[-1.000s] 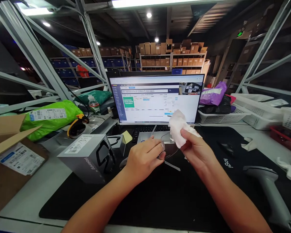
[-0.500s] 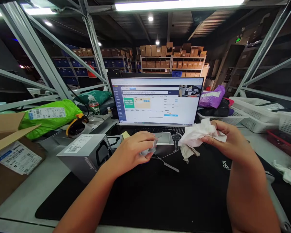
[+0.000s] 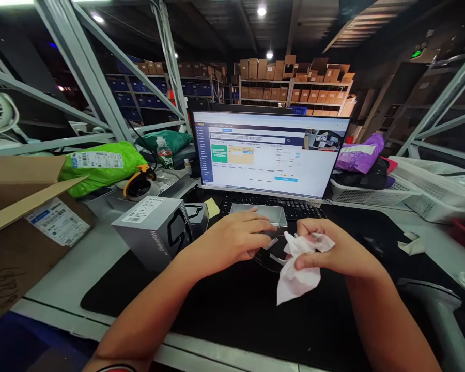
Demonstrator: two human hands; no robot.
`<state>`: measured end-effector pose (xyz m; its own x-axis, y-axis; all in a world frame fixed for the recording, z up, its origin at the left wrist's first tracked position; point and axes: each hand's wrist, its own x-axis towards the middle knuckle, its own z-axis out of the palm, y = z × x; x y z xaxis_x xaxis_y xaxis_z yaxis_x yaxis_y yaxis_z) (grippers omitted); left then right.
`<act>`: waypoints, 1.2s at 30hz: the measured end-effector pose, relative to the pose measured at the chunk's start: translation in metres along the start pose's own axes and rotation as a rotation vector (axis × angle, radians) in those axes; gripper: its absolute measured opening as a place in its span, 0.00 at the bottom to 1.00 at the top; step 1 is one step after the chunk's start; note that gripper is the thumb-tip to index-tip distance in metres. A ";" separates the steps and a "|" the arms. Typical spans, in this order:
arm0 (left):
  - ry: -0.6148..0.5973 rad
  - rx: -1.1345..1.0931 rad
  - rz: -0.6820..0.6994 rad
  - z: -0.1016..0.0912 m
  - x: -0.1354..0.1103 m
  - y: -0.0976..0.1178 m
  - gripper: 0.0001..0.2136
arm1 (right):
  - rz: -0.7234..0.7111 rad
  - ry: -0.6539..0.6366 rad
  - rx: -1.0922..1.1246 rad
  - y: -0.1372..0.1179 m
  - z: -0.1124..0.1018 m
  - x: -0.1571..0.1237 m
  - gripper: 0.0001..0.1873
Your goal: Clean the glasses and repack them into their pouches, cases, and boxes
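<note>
My right hand (image 3: 321, 248) is closed on a crumpled white tissue (image 3: 300, 281), whose loose end hangs over the black mat (image 3: 256, 320). My left hand (image 3: 242, 237) is to its left, back upward and fingers curled. A small clear plastic piece (image 3: 272, 243) shows at the left fingertips; the thumb and much of the grip are hidden. Just beyond them sits a shallow grey open box (image 3: 278, 216). A thin strip (image 3: 277, 259) and a fine cord lie between the hands. Left of my left hand stands a grey printed box (image 3: 155, 232), with a smaller grey box (image 3: 197, 217) behind it.
A monitor (image 3: 271, 155) and keyboard (image 3: 302, 211) stand at the back. On the left are an open cardboard box (image 3: 34, 248) and a green parcel (image 3: 101, 165). White baskets (image 3: 372, 194), a beige cloth (image 3: 412, 244) and a handheld scanner (image 3: 434, 299) occupy the right.
My right hand has come down and inward with the tissue, which now hangs lower. My left hand has turned palm down, its fingers reaching further right. The view has shifted, and the beige cloth shows clearly.
</note>
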<state>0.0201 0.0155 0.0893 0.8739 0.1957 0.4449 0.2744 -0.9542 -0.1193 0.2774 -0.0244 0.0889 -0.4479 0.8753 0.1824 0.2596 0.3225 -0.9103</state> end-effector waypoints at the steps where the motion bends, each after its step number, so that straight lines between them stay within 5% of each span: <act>1: 0.019 0.012 -0.023 0.000 -0.001 0.000 0.11 | -0.001 0.033 0.017 0.001 0.001 0.000 0.28; 6: 0.384 0.157 -0.336 0.001 -0.004 0.000 0.25 | -0.038 0.426 0.196 0.011 0.002 0.001 0.28; 9: 0.620 0.092 -0.495 0.004 -0.003 0.007 0.16 | -0.135 0.738 0.332 0.014 0.005 0.008 0.27; 12: 0.508 -0.054 -0.541 0.012 0.002 0.022 0.06 | -0.221 0.899 0.479 0.012 0.020 0.018 0.26; 15: 0.256 -0.167 -0.541 0.024 0.010 0.037 0.13 | -0.260 0.884 0.614 0.008 0.044 0.026 0.26; 17: 0.202 -0.217 -0.504 0.032 0.014 0.042 0.15 | -0.242 0.838 0.660 0.008 0.059 0.028 0.24; 23: 0.384 -0.273 -0.483 0.045 0.011 0.041 0.14 | -0.196 0.699 0.696 0.017 0.075 0.023 0.19; 28: 0.444 -0.202 -0.528 0.050 0.008 0.038 0.11 | -0.181 0.657 0.735 0.018 0.078 0.024 0.26; 36: 0.460 -0.209 -0.297 0.040 0.013 0.028 0.13 | -0.097 0.552 0.930 0.000 0.059 0.023 0.22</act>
<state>0.0546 0.0006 0.0565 0.4947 0.3878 0.7777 0.3554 -0.9069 0.2261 0.2163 -0.0252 0.0708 0.0751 0.9770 0.1996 -0.6102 0.2033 -0.7657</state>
